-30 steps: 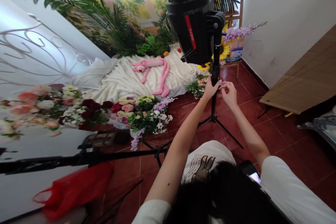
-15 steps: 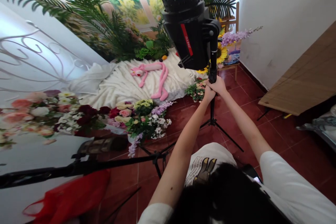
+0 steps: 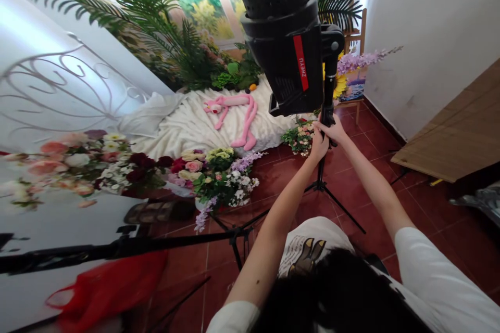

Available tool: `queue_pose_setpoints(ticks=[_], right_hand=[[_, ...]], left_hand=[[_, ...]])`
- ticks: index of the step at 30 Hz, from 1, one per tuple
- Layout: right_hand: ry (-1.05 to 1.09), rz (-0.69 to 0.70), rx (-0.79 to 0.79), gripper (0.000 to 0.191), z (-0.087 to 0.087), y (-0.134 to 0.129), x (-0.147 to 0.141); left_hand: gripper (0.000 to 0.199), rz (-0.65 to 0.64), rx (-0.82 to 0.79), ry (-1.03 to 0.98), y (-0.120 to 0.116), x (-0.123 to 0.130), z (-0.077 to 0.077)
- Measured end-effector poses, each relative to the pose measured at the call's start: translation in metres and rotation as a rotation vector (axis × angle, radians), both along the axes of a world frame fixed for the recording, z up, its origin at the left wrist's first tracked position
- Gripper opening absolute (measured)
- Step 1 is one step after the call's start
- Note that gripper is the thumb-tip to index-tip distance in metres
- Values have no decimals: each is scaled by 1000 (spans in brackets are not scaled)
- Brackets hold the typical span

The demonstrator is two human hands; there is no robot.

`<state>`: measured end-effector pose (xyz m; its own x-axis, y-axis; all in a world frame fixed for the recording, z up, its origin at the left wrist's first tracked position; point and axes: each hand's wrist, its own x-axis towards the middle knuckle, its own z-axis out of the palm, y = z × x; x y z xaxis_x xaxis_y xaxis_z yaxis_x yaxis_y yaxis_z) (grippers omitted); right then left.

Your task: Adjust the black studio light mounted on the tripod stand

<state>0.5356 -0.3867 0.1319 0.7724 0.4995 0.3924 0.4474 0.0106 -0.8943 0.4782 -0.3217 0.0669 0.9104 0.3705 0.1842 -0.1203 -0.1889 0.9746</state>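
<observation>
A black studio light (image 3: 287,57) with a red label sits on top of a black light stand (image 3: 321,166), whose legs are spread on the red floor. My left hand (image 3: 319,141) is wrapped round the stand's pole just below the light. Close beside it, my right hand (image 3: 332,127) grips the same pole at a black collar. The fingers of both hands are closed and partly hidden by each other and the pole.
A second black stand (image 3: 175,242) reaches in from the left. Flowers (image 3: 219,177) and a pink plush toy (image 3: 230,101) on a white blanket (image 3: 183,122) lie ahead. A brown board (image 3: 453,130) leans at the right, and a red bag (image 3: 113,283) is at lower left.
The light has turned a little, its label now facing me more, and looks larger. My right hand has shifted slightly on the pole. The whole view has moved somewhat.
</observation>
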Motion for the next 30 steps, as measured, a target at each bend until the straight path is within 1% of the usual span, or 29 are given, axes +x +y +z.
queue_pose_setpoints(ticks=[3,6,10,12,14,17,20,22,25,28,30], right_hand=[[-7,-95,32,33,-4,6,-1],[0,-169,69,32,-8,11,-2],[4,-183,93,32,-8,12,-5],[0,-181,96,31,-5,12,-6],[-13,-177,98,30,1,12,-6],[-47,-169,97,28,13,13,-3],[-74,-155,82,28,22,14,2],[-86,-152,67,28,25,14,4],[-97,-164,62,29,28,13,5],[-87,-158,88,29,31,15,4],[-77,-142,109,28,34,16,5]], left_hand=[[55,42,30,-50,-1,-1,0],[54,12,48,-74,2,-3,-2],[53,-55,92,-114,7,-5,-5],[52,-35,114,-134,7,-5,-6],[50,32,134,-120,5,-4,-4],[47,144,208,-23,2,-2,3],[45,200,325,72,1,-2,13],[43,218,386,100,2,-2,20],[36,243,433,134,3,-3,29],[28,240,445,175,6,-2,36],[29,218,420,193,8,0,40]])
